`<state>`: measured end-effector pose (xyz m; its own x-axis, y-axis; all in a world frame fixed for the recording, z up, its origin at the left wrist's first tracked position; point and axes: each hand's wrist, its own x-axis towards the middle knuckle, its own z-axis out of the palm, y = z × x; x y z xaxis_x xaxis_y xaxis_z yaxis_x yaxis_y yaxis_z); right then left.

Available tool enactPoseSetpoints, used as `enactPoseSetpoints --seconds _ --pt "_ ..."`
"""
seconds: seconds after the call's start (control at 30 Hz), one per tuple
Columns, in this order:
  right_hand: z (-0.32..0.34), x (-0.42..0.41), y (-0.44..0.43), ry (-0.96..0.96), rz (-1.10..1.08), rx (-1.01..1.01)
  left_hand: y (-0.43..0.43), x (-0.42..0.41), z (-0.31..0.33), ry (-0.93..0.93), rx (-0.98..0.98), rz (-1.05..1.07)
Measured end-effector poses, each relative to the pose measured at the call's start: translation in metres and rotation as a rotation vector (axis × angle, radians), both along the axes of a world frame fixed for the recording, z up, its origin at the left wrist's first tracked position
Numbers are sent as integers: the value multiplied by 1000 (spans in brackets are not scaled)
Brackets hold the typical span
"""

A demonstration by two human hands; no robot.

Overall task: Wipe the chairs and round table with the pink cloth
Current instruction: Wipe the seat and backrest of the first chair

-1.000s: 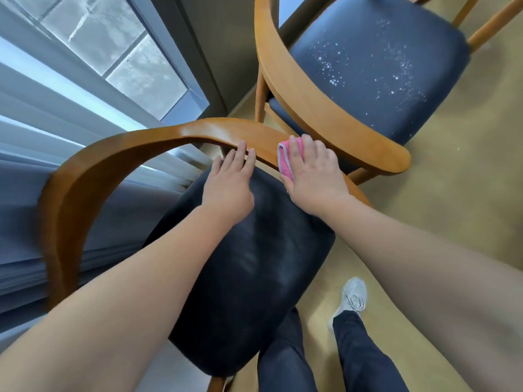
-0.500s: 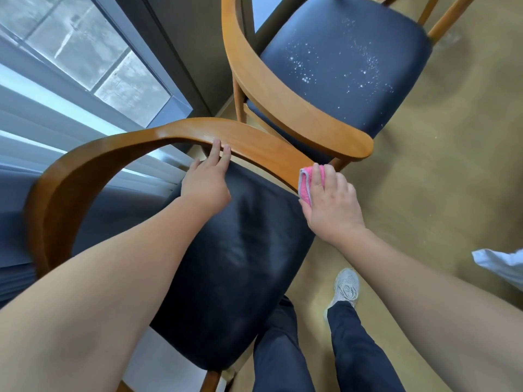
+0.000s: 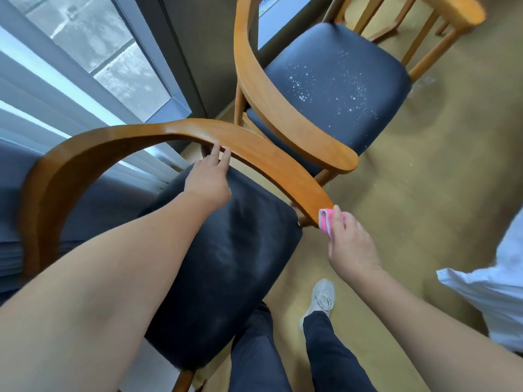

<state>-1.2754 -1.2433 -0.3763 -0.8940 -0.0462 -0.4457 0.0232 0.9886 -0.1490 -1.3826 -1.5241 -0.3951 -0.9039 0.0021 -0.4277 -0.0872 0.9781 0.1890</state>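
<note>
The near chair has a curved wooden backrest rail point(image 3: 119, 142) and a dark seat point(image 3: 226, 264). My left hand point(image 3: 208, 179) rests on the rail's inner edge, fingers straight. At the tip of the rail's right end, my right hand point(image 3: 349, 244) holds the folded pink cloth point(image 3: 325, 222) against the wood. A second chair point(image 3: 334, 80) stands behind, its dark seat covered in white specks. Part of a wooden table point(image 3: 458, 9) shows at the top right.
A window and blinds point(image 3: 56, 89) run along the left. My legs and a white shoe point(image 3: 322, 297) stand on the tan floor beside the seat. Someone's white sleeve point(image 3: 492, 287) reaches in at the right edge.
My right hand slid the pink cloth down the rail from its middle to the right tip. My left hand stayed on the rail. The view widened and the white sleeve came in.
</note>
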Motion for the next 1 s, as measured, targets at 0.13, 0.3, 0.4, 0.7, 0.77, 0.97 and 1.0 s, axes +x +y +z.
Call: enactPoseSetpoints --seconds 0.13,0.3,0.4,0.7,0.77,0.97,1.0 --pt "41 -17 -13 46 142 -108 -18 32 12 73 121 115" --pt "52 -52 -61 84 376 -251 -60 92 35 86 113 287" --pt "44 -63 -85 113 616 -241 -86 130 42 84 40 392" --pt "36 -73 -112 186 1101 -259 -78 242 48 52 -58 798" --pt "33 -76 -116 183 1134 -260 -74 256 44 47 -48 855" --pt "21 -85 -142 250 1308 -241 -103 275 29 64 -99 929" --pt "18 -87 -151 276 1322 -251 -113 276 24 76 -120 923"
